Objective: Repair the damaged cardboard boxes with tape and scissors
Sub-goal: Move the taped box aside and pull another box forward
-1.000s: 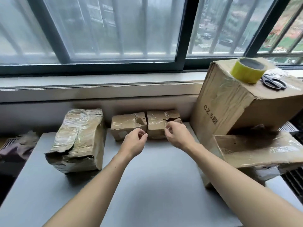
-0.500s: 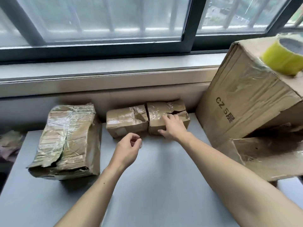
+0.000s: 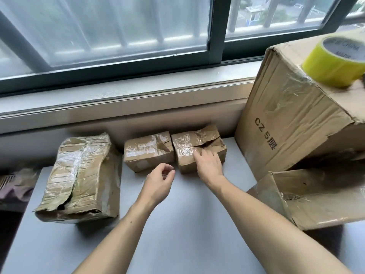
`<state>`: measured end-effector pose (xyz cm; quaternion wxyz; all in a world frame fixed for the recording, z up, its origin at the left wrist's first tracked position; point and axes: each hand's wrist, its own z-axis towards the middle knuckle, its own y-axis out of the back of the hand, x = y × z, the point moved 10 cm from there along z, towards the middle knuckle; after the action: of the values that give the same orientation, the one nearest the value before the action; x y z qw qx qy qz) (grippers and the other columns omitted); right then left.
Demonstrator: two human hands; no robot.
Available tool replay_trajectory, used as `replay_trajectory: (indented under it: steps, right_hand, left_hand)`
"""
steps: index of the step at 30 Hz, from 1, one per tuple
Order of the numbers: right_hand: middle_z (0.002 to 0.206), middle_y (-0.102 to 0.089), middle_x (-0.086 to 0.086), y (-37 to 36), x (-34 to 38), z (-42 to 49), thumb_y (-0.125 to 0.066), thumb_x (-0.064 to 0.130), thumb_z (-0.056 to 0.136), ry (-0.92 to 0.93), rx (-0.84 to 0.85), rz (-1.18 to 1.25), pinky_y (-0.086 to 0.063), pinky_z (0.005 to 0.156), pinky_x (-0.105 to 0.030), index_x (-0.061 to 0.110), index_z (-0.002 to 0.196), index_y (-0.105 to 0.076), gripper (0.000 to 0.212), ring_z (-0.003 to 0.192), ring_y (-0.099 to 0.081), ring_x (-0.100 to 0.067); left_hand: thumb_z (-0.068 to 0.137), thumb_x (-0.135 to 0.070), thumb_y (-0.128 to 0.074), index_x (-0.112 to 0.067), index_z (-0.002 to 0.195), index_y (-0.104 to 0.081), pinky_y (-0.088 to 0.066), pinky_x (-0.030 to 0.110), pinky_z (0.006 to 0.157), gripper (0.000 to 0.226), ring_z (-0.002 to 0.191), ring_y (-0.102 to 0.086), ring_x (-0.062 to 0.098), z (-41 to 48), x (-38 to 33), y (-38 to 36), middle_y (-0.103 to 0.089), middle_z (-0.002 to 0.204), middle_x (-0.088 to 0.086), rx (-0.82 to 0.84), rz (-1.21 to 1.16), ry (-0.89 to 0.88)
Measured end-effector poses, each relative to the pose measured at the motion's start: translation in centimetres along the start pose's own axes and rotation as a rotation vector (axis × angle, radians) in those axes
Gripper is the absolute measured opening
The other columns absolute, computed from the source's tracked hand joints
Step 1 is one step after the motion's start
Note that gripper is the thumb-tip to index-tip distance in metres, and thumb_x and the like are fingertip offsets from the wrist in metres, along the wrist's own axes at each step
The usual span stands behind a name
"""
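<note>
Torn small box (image 3: 199, 147) sits at the back of the grey table (image 3: 177, 234), against the wall under the window sill (image 3: 126, 95). Top flap ripped and buckled, old clear tape wrinkled across it. All places below taken from this box.

Right hand (image 3: 208, 165) lies on its front top edge, palm down, fingers spread flat over the taped surface; nothing gripped.

Left hand (image 3: 158, 180) hovers just in front and to the left of the box, above the table, not touching it. Fingers loosely curled, thumb and forefinger tips close together; cannot tell whether anything is pinched between them.

Touching the box's left side: a second small box (image 3: 148, 153), taped, with a tear at its near top corner.

Further left, apart from it: a larger crushed box (image 3: 83, 175), heavily taped, split open along its top and at the near end.

To the right, close by: a big carton (image 3: 292, 119) printed "CZ 5", tilted, resting on an open carton (image 3: 316, 198) that lies in front of it. Roll of yellow tape (image 3: 335, 62) stands on the big carton's top, partly cut off by the frame edge.

Behind everything: a dark-framed window (image 3: 215, 30).
</note>
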<state>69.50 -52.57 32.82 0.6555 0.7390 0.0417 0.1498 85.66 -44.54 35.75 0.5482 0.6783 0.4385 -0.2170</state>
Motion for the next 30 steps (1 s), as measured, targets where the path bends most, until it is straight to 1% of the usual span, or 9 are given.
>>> replay_trajectory:
  steps: [5, 7, 10, 11, 15, 20, 23, 27, 30]
  right_hand:
    - [0.122, -0.061, -0.008, 0.6, -1.3, -1.6, -0.041, 0.004, 0.096, -0.021, -0.078, 0.040, -0.037, 0.093, -0.038, 0.016, 0.134, -0.051, 0.042, 0.118, -0.053, -0.031]
    - [0.124, -0.059, -0.008, 0.4, -1.4, -1.7, -0.047, 0.003, 0.091, -0.016, -0.050, 0.067, -0.037, 0.093, -0.038, 0.015, 0.131, -0.051, 0.042, 0.119, -0.051, -0.031]
    - [0.132, -0.052, -0.008, 0.2, -0.9, -1.4, -0.055, 0.002, 0.084, 0.019, -0.030, 0.046, -0.038, 0.097, -0.037, 0.013, 0.137, -0.041, 0.057, 0.124, -0.045, -0.029]
    - [0.131, -0.053, -0.008, 0.1, -1.1, -1.1, -0.055, 0.000, 0.084, 0.012, -0.032, 0.047, -0.039, 0.096, -0.037, 0.013, 0.136, -0.041, 0.056, 0.123, -0.045, -0.029]
    - [0.119, -0.061, -0.010, 0.7, -1.6, 0.2, -0.046, -0.006, 0.090, -0.035, -0.073, 0.053, -0.043, 0.089, -0.034, 0.010, 0.121, -0.051, 0.035, 0.117, -0.046, -0.029]
    - [0.117, -0.062, -0.009, 0.5, -0.9, -0.9, -0.044, -0.005, 0.092, -0.067, -0.088, 0.044, -0.045, 0.085, -0.034, 0.011, 0.125, -0.054, 0.038, 0.117, -0.045, -0.028]
    - [0.115, -0.063, -0.008, 0.2, -0.1, -3.4, -0.044, -0.005, 0.090, -0.114, -0.092, 0.049, -0.046, 0.085, -0.035, 0.011, 0.121, -0.056, 0.037, 0.116, -0.046, -0.028]
    - [0.115, -0.059, -0.007, -0.9, 1.2, -8.8, -0.043, -0.005, 0.087, -0.181, -0.079, 0.072, -0.045, 0.082, -0.038, 0.010, 0.115, -0.056, 0.034, 0.114, -0.046, -0.029]
    - [0.116, -0.058, -0.002, -1.2, 2.3, -13.3, -0.042, -0.006, 0.086, -0.188, -0.111, 0.102, -0.041, 0.075, -0.035, 0.013, 0.117, -0.055, 0.038, 0.113, -0.046, -0.026]
  left_hand:
    - [0.096, -0.030, -0.057, -0.027, 0.101, -0.063, -0.043, 0.018, 0.067, 0.008, 0.082, -0.061, 0.008, -1.0, -1.0, -0.6, -0.066, 0.089, -0.007, -0.004, 0.012, -0.019]
    - [0.096, -0.030, -0.058, -0.026, 0.101, -0.063, -0.045, 0.018, 0.070, 0.008, 0.084, -0.062, 0.008, -1.6, -0.9, -0.4, -0.067, 0.091, -0.008, -0.012, 0.029, -0.015]
    - [0.096, -0.031, -0.058, -0.026, 0.101, -0.063, -0.048, 0.019, 0.073, 0.008, 0.087, -0.062, 0.008, -2.7, -0.6, 0.2, -0.067, 0.094, -0.008, -0.034, 0.039, 0.001]
    - [0.096, -0.030, -0.057, -0.025, 0.101, -0.063, -0.047, 0.017, 0.072, 0.009, 0.087, -0.062, 0.007, -3.1, -0.5, 0.6, -0.066, 0.094, -0.009, -0.043, 0.047, 0.007]
    - [0.097, -0.032, -0.056, -0.025, 0.103, -0.062, -0.045, 0.012, 0.068, 0.011, 0.083, -0.059, -0.003, -4.2, -0.5, 2.3, -0.064, 0.093, -0.013, -0.081, 0.064, 0.011]
    - [0.097, -0.030, -0.056, -0.024, 0.104, -0.063, -0.042, 0.005, 0.066, 0.012, 0.083, -0.059, -0.003, -4.8, 0.2, 4.2, -0.065, 0.094, -0.012, -0.100, 0.062, -0.014]
    - [0.097, -0.030, -0.057, -0.024, 0.104, -0.063, -0.042, 0.009, 0.067, 0.011, 0.083, -0.059, -0.002, -5.4, 0.5, 4.5, -0.065, 0.093, -0.012, -0.061, 0.040, -0.039]
    - [0.097, -0.032, -0.057, -0.025, 0.104, -0.063, -0.041, 0.005, 0.062, 0.012, 0.086, -0.059, 0.000, -6.2, 1.6, 4.2, -0.065, 0.095, -0.012, 0.011, 0.027, -0.080]
    - [0.097, -0.031, -0.056, -0.025, 0.102, -0.063, -0.045, 0.014, 0.068, 0.010, 0.086, -0.060, 0.005, -6.7, 2.3, 3.3, -0.065, 0.095, -0.011, 0.080, 0.001, -0.126]
